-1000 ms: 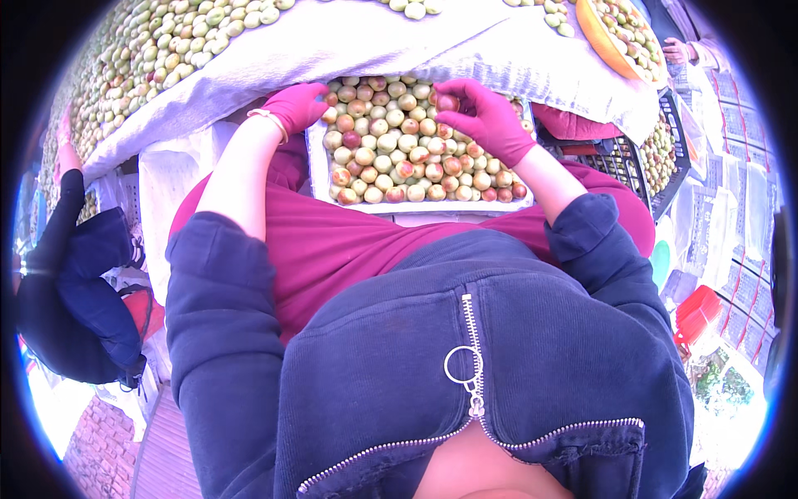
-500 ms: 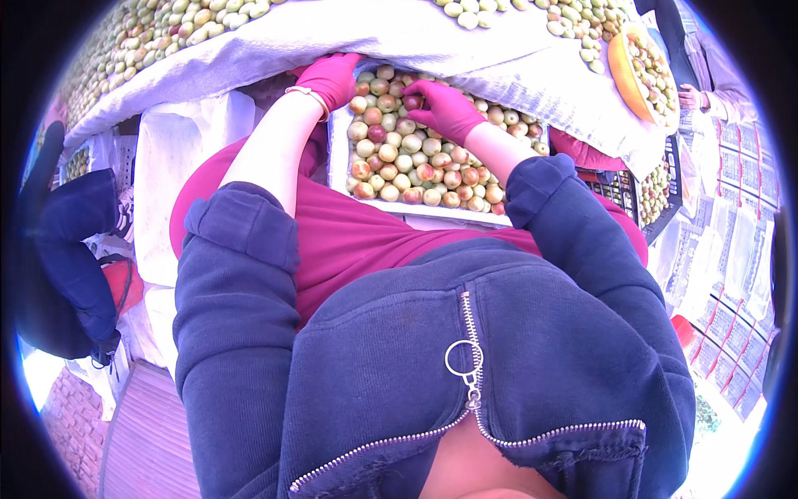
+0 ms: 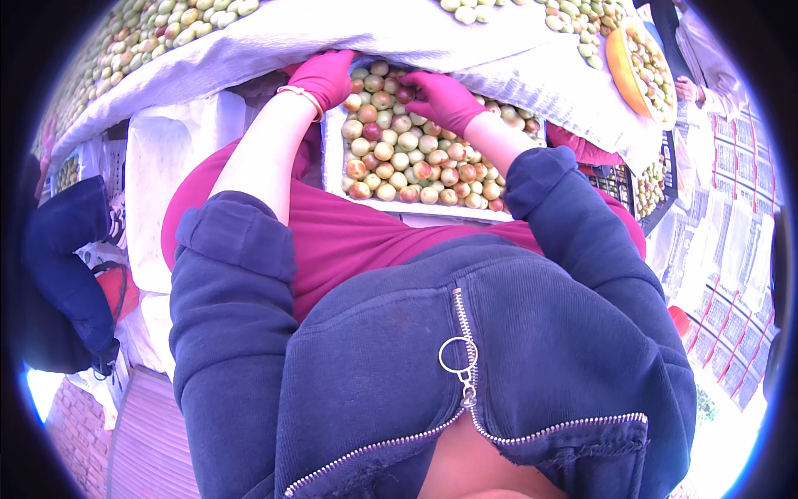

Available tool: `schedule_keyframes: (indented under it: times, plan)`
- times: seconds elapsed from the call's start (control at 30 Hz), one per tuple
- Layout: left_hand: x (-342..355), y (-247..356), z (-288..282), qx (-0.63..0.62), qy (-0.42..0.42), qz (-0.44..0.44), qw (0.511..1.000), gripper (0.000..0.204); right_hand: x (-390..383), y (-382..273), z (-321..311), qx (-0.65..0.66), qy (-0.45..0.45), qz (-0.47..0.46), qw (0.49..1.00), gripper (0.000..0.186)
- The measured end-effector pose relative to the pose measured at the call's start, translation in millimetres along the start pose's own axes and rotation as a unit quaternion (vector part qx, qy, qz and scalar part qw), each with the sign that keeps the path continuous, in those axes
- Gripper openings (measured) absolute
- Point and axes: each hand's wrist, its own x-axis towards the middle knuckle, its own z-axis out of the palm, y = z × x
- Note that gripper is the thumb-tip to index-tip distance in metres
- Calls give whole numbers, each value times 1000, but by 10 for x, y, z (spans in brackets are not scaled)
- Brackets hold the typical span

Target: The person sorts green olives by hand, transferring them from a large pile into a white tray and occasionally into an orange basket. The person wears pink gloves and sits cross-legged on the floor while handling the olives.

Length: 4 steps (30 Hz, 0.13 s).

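A shallow white tray (image 3: 335, 166) in front of my lap holds many small round fruits (image 3: 416, 158), pale green with red blush, like jujubes or plums. My left hand (image 3: 326, 79), in a magenta glove, is at the tray's far left corner by the cloth's edge; its fingertips are hidden. Over the far part of the tray, my right hand (image 3: 446, 101), gloved alike, curls its thumb and fingers around a dark red fruit (image 3: 405, 95). Another dark red fruit (image 3: 371, 131) lies nearer, among the paler ones.
A white cloth (image 3: 274, 46) hangs over the edge of a fruit-covered surface beyond the tray. An orange bowl (image 3: 622, 71) of fruit stands far right, above a black crate (image 3: 663, 187). White boxes (image 3: 170, 166) stand left. Other people are partly visible at both sides.
My right hand has moved slightly away from me and left, with the dark red fruit at its fingertips. The left hand stays at the tray corner. The whole view has shifted slightly.
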Motion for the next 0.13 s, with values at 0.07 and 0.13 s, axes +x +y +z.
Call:
schedule_keyframes:
  times: [0.07, 0.13]
  plan:
    - [0, 32, -1, 16, 2, -5, 1000, 54, -96, 8, -183, -41, -14, 25, 999, 44]
    - [10, 52, -62, -4, -29, -4, 1000, 61, -288, 41, -446, -38, -23, 32, 998, 44]
